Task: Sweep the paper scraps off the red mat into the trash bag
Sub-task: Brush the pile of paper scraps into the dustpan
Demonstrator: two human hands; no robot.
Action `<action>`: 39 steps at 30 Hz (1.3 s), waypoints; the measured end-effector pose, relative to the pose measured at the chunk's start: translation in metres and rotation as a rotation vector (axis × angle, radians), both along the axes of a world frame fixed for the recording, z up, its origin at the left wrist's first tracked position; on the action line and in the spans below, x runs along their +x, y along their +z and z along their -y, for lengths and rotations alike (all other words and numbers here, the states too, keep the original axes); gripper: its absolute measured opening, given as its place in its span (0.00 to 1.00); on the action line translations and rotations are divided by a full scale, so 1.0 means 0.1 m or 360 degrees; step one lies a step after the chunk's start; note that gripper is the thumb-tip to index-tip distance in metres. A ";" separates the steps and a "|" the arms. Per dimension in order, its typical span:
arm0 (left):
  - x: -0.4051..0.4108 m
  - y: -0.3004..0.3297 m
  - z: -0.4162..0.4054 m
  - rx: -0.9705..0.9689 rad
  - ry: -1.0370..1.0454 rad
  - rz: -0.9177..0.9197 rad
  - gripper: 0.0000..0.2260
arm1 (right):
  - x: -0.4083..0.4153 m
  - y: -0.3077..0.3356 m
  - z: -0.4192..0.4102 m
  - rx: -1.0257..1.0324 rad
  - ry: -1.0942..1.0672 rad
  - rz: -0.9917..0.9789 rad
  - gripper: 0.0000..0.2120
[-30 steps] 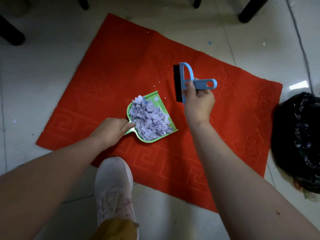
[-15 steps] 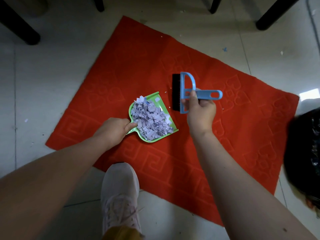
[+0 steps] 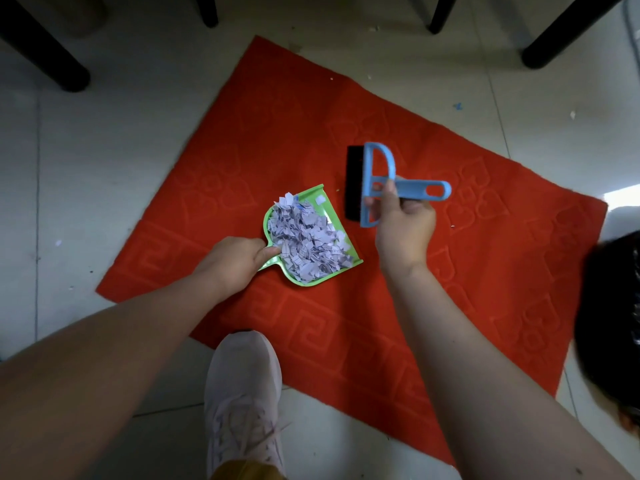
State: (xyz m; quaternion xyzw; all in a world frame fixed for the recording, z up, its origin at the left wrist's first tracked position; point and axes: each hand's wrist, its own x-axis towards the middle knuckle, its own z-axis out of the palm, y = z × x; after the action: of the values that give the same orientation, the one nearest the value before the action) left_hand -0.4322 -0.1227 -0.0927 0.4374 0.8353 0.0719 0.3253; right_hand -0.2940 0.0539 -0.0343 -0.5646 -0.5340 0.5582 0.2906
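A red mat [image 3: 398, 306] lies on the pale tiled floor. On it sits a green dustpan [image 3: 348, 258] heaped with pale purple paper scraps [image 3: 306, 239]. My left hand [image 3: 235, 259] grips the dustpan's handle at its left side. My right hand [image 3: 403, 225] grips the handle of a blue brush [image 3: 379, 185] with black bristles, held just right of the dustpan's open edge. A few tiny scraps remain on the mat near the brush. The black trash bag [image 3: 609, 323] sits at the right edge, partly out of view.
My white shoe [image 3: 242, 393] stands at the mat's near edge. Black furniture legs [image 3: 45, 53] stand at the far left, far middle and far right. Small scraps dot the floor around the mat.
The view has shifted, so the mat and bag sit further right and lower. Both hands keep their grips; the brush stays beside the dustpan's open edge.
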 end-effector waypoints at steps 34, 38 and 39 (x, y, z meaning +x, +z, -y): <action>-0.21 -0.02 -0.15 -0.0017 0.0045 -0.0029 0.22 | -0.32 -0.08 -0.22 -0.0053 0.0175 -0.0027 0.09; -0.21 -0.02 -0.16 0.0011 0.0060 -0.0012 0.22 | -0.31 0.02 -0.44 0.0119 -0.0075 -0.0102 0.12; -0.21 -0.01 -0.17 0.0016 0.0060 -0.0009 0.22 | -0.33 0.02 -0.48 0.0150 -0.0086 -0.0084 0.13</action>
State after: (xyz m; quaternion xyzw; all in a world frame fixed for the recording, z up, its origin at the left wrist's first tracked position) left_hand -0.4527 -0.1059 -0.0942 0.4235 0.8439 0.0811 0.3193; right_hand -0.3265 0.1022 -0.0326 -0.5497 -0.5363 0.5391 0.3458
